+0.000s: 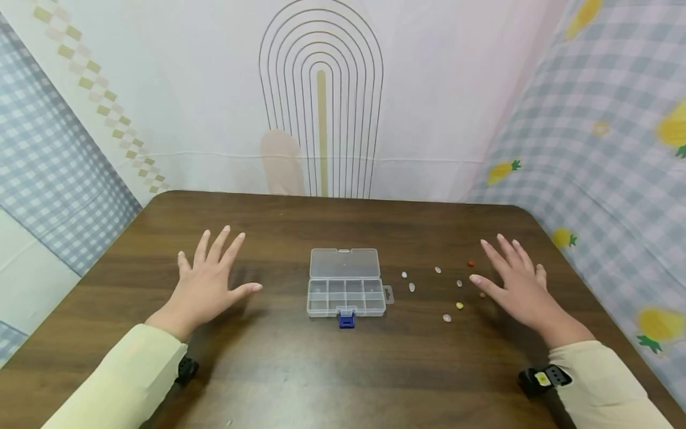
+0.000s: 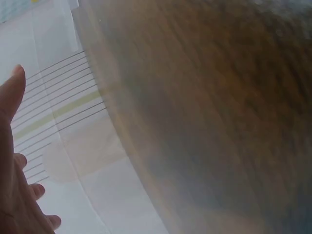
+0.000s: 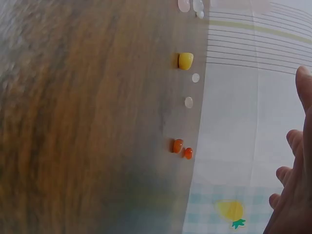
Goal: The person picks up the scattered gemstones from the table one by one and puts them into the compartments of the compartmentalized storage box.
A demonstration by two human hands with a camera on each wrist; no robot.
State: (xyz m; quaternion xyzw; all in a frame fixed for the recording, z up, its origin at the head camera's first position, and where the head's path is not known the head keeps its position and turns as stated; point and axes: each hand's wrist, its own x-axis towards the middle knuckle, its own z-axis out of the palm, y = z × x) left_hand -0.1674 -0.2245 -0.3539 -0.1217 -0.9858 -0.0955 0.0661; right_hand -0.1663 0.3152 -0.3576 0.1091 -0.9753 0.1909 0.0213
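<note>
My left hand (image 1: 206, 289) hovers over the left of the table with its fingers spread, holding nothing. On the right, my right hand (image 1: 522, 292) is likewise spread and bare, close to several small stones. A clear plastic compartment box (image 1: 346, 297) lies between the hands, its lid (image 1: 344, 263) tipped back and its blue latch (image 1: 346, 321) facing me. Among the stones are a yellow stone (image 1: 459, 305), a red stone (image 1: 471, 263), an orange-brown stone (image 1: 482, 295) and pale ones such as a white stone (image 1: 411, 287). The box's compartments hold no visible stones.
The brown wooden table (image 1: 300, 381) ends at a white patterned cloth (image 1: 214, 119) at the back. A checked cloth with pineapples (image 1: 605, 155) hangs along the right side. Dark wrist cameras, such as the right wrist camera (image 1: 543, 379), sit at both cuffs.
</note>
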